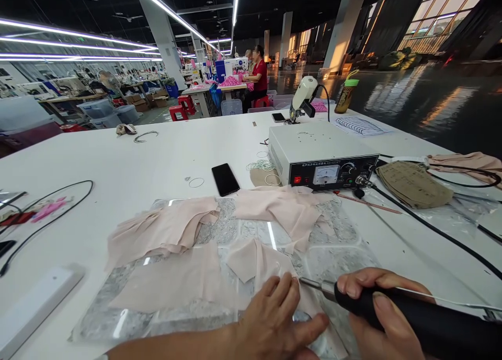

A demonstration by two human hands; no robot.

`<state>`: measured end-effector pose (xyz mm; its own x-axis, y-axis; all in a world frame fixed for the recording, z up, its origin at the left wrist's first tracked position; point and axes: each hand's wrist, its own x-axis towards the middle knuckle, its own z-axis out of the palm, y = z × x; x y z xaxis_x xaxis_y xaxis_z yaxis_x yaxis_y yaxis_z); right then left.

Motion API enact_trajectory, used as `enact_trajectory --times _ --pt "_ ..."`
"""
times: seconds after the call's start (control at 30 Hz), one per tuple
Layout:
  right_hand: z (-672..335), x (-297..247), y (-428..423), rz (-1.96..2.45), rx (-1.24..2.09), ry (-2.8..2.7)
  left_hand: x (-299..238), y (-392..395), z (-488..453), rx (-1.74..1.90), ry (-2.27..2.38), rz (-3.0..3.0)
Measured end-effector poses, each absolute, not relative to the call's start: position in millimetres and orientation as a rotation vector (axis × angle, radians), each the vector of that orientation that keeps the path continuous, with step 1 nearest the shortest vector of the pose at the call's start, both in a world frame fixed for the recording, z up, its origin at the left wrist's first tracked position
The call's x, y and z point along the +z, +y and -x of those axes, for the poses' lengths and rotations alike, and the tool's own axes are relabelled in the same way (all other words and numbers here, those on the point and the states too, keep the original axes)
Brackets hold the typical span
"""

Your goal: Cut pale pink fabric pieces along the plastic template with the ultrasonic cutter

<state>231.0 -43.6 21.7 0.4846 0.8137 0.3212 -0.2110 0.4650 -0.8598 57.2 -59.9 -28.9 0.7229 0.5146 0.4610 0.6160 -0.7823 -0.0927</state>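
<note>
My left hand [274,318] presses a pale pink fabric piece [270,260] down on a grey marbled board [160,323], fingertips resting on it and thumb spread away. My right hand [386,310] is wrapped round the thick black handle of a handpiece [423,318]. Its slim metal tip points left and meets the fabric just beside my left fingertips; the exact contact is too small to tell. A flat pale pink piece [172,281] lies left of my left hand. Behind it are a gathered stack of pink pieces [164,224] and another loose pile [282,208].
A control box [329,151] with a dial stands behind the board; a black cable [423,224] runs from it rightwards. A phone [225,179], olive fabric pieces [415,184], a bottle [346,94] and a white bar [37,308] lie around. A co-worker [259,75] sits beyond.
</note>
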Motion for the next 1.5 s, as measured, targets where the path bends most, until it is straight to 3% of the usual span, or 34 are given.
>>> enact_trajectory --times 0.3,0.5,0.8,1.23,1.37,1.5 --pt "-232 25 -40 0.857 0.710 -0.821 -23 -62 -58 -0.656 -0.911 2.675" --pt "-254 24 -66 0.849 0.746 -0.671 10 -50 -41 -0.393 -1.086 2.944" --pt "-252 22 -78 0.789 0.944 -0.874 44 4 -53 0.129 -1.061 3.123" --pt "-266 29 -47 0.826 0.541 -0.542 37 17 -68 0.118 -1.519 3.067" --pt "-273 30 -68 0.855 0.573 -0.434 44 8 -56 0.050 -1.246 3.198" --pt "-275 29 -83 0.860 0.671 -0.332 38 11 -56 -0.067 -0.413 3.360"
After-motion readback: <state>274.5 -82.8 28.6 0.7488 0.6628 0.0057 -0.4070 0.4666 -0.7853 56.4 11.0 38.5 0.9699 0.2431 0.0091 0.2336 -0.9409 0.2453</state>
